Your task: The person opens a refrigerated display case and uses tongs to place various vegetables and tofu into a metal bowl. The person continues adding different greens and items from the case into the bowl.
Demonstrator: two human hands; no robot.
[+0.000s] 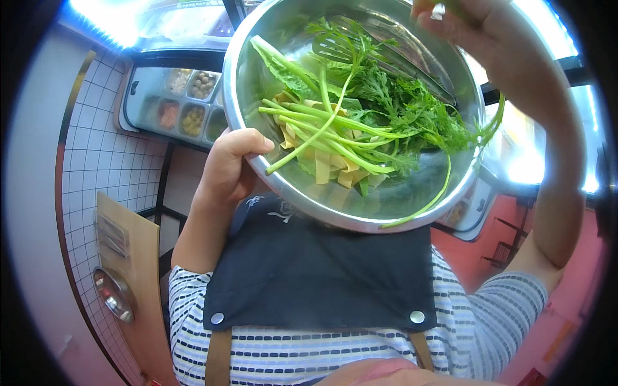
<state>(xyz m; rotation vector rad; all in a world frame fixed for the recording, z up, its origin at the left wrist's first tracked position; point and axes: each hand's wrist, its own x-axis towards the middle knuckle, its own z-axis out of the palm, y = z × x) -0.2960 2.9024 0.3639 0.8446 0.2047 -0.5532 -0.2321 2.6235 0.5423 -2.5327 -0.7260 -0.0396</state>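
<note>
Left hand (233,157) is clamped on the near-left rim of a wide, round, polished-steel bowl (322,212), thumb over the lip, fingers out of sight beneath. Near side: the rim overlaps a black bib apron with two silver snaps (322,276); whether they touch cannot be told. The bowl, round and without a long axis, opens upward; any tilt cannot be measured from this view. Inside, flat tan strips (328,168) lie near and left of centre, partly under slender pale-green stems (344,122). Long axis of the stem bundle runs left to right, cut ends pointing left toward the left thumb, which is the nearer hand to them. Two exceptions noted: one stem crosses the bundle diagonally, from near left to far; another droops down the right inner wall to the near rim. Feathery dark-green leaves (412,109) fill the right side, some overhanging the right rim. Beyond them, a slotted stainless-steel utensil (421,76) rests along the far side, slotted head pointing far left, shank running right and nearer. Right hand (473,26) is raised above the far-right rim; the greens lie left and near of it. Its fingers are cut off by the frame, so their closure cannot be told. Farther off, at left, stands a clear-covered case of food tubs (145,106).
</note>
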